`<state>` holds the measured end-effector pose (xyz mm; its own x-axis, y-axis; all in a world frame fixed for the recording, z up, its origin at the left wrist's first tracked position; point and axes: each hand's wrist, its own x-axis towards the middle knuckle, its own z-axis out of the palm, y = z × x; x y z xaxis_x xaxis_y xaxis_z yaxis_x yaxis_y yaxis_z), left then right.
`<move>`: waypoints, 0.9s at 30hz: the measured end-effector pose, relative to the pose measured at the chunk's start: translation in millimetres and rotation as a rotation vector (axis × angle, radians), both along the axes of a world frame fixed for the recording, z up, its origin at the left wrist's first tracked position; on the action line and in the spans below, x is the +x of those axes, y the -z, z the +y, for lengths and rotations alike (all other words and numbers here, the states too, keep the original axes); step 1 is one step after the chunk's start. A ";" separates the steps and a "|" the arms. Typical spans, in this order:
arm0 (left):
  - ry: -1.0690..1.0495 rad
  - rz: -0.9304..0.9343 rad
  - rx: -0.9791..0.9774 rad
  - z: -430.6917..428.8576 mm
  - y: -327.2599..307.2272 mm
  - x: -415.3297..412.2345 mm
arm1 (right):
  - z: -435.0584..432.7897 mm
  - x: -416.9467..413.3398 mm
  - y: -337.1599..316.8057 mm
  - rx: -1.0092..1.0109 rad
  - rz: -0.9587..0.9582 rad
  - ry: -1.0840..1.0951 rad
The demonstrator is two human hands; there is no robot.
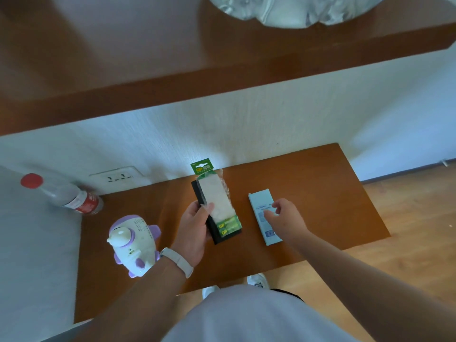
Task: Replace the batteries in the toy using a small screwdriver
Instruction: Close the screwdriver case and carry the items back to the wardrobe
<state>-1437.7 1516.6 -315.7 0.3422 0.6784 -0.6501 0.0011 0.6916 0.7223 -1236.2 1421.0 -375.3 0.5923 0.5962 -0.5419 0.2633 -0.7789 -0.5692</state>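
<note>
L hand (193, 230) grips battery pack (218, 203); toy (133, 244) beside.

A clear plastic bottle (66, 196) with a red cap and red label lies on its side at the far left, its base end on the brown desk (320, 193). A white wall socket (117, 177) sits behind it. Above, a brown wooden shelf (172, 70) carries a pale crumpled bag (291, 8). Light wooden floor (407, 230) spreads to the right.
</note>
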 end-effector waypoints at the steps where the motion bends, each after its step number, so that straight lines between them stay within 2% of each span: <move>1: -0.005 -0.001 0.002 1.8 -0.9 -0.6 | 0.9 2.6 8.8 -0.033 -0.025 -0.022; 10: -0.009 0.020 0.028 6.3 -4.4 -15.2 | 4.3 -1.3 44.3 -0.243 -0.246 -0.210; 15: -0.022 0.048 0.020 7.1 -3.5 -27.9 | 9.6 -7.2 46.0 -0.308 -0.264 -0.191; 21: -0.025 0.055 0.006 9.7 -4.7 -38.9 | 11.8 -15.2 46.9 -0.245 -0.229 -0.115; 27: 0.003 0.037 0.026 11.5 -9.2 -45.1 | 4.8 -18.6 37.3 -0.063 -0.036 0.027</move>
